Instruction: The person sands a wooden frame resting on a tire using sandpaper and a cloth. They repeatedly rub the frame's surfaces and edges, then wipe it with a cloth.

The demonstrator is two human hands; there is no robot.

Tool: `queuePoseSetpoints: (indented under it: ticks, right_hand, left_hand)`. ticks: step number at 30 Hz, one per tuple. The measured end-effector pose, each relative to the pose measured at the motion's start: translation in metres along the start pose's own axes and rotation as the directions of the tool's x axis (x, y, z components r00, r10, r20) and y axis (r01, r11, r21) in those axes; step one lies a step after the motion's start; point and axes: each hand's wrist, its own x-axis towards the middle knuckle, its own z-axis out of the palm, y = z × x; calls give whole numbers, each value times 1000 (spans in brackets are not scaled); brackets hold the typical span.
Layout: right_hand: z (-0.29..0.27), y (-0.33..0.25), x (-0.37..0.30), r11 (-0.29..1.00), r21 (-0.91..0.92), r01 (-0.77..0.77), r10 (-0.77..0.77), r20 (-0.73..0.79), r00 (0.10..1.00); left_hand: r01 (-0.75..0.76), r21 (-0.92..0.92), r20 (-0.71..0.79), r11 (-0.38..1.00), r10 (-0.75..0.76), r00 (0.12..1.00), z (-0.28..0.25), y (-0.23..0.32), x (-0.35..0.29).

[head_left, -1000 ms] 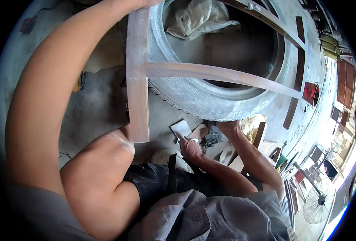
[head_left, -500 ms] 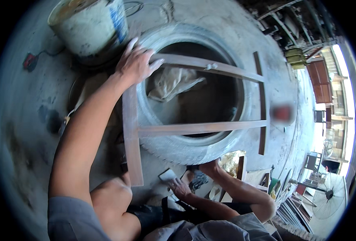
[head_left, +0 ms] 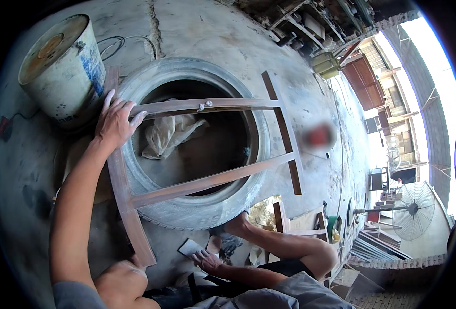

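Note:
My left hand (head_left: pixel 115 119) grips the far left corner of a wooden frame (head_left: pixel 207 177), its fingers over the side piece and the thumb stretched along the far crossbar. The frame has two long side pieces joined by two crossbars. It lies across a grey, dusty tyre (head_left: pixel 197 219) flat on the floor. Low in the picture, near my bent legs, my right hand (head_left: pixel 207 261) has its fingers on a pale flat rectangular piece (head_left: pixel 190 248), perhaps sandpaper. A small whitish knotted bit (head_left: pixel 205 105) sits on the far crossbar.
A crumpled pale plastic bag (head_left: pixel 168 135) lies inside the tyre. Beyond my left hand stands a large dirty bucket (head_left: pixel 65 67). A blurred red object (head_left: pixel 318 136) is on the floor at right. Farther right are wood pieces (head_left: pixel 280 216) and a standing fan (head_left: pixel 412 209).
The whole view has swung, so the tyre, frame and bucket sit farther left in it. My left hand stays on the same frame corner. My right hand stays low with the pale piece.

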Motion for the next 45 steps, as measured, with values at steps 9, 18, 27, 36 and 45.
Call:
queuePoseSetpoints:
  ticks: [9,18,27,36,45]
  right_hand:
    - [19,-11,0,982,110,-155,157,-10,988]
    - [37,0,-11,991,47,-125,133,-266,955]
    - [105,34,10,998,66,1,-13,188,982]
    - [-37,58,-41,773,592,-228,315,-47,948]
    - [-25,75,-59,994,15,110,-100,-310,946]
  left_hand:
    - [-60,5,-45,998,60,997,5,-2,2]
    - [-70,7,-57,998,70,996,8,2,5]
    - [44,37,50,998,-46,998,16,-11,-8]
    - [37,23,36,999,-38,999,10,3,6]
    - [74,-18,102,997,-71,992,4,12,7]
